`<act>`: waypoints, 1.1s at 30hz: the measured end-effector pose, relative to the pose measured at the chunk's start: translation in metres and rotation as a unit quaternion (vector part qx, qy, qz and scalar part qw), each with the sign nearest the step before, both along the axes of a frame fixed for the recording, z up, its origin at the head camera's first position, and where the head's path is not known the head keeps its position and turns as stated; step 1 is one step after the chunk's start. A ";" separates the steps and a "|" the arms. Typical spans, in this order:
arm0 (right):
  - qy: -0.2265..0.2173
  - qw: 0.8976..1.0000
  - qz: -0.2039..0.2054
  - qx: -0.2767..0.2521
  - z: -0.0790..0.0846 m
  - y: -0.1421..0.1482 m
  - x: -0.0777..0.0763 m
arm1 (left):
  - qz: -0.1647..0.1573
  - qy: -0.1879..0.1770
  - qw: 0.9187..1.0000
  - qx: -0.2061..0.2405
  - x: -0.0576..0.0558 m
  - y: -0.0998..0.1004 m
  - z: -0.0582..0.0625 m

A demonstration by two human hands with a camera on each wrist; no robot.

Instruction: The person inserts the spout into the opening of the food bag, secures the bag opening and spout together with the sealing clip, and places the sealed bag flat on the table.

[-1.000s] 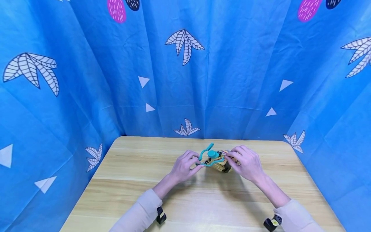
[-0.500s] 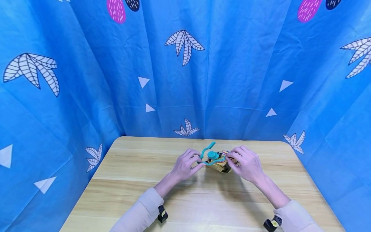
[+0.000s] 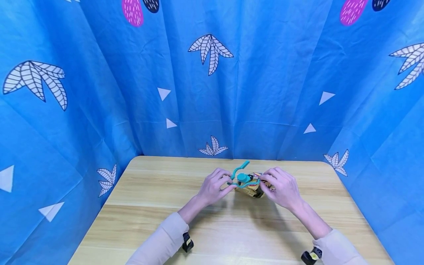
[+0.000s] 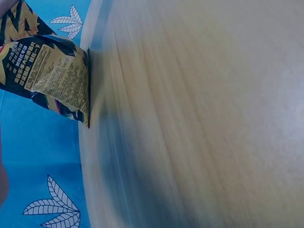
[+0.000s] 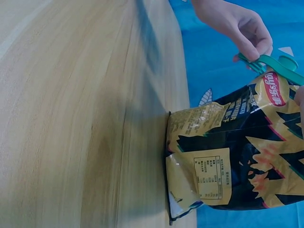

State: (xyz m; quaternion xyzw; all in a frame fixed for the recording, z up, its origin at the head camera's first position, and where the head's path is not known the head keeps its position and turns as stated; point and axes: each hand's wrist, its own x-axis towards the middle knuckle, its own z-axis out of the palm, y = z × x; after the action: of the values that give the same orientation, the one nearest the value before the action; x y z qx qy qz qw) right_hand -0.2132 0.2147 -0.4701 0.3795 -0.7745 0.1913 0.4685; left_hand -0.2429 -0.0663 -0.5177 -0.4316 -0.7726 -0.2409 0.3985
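Observation:
A teal bag clip [image 3: 246, 185] with a round cap [image 3: 243, 177] sits at the top of a black and gold chip bag [image 5: 228, 156]. Its two arms are spread apart, one pointing up and away from the bag. My left hand [image 3: 216, 186] pinches the joined end of the clip between thumb and fingers. On the other side, my right hand [image 3: 279, 186] pinches the top right part of the bag, near the tip of the clip's front arm. The bag stands upright on its bottom edge; from the head it is partly hidden by the clip and the right hand.
The bag stands on a light wooden table [image 3: 159, 206], toward its far edge. Blue patterned cloth [image 3: 212, 92] hangs behind the table and along both sides. Each forearm carries a black wrist camera [image 3: 187, 243] near the sleeve cuff.
My left hand has shifted slightly right with the clip, so its front arm reaches closer to my right fingers. The right hand and the bag have barely moved.

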 end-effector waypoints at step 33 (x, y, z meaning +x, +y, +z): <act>-0.014 1.000 -0.011 0.001 0.002 0.003 0.003 | -0.012 0.003 1.000 -0.001 -0.004 0.008 0.008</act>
State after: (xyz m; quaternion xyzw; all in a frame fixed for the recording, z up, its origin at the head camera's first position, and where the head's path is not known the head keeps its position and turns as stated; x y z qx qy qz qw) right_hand -0.2102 0.2174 -0.4679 0.3690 -0.7852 0.1905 0.4594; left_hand -0.2472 -0.0587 -0.5094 -0.4414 -0.7667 -0.2439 0.3974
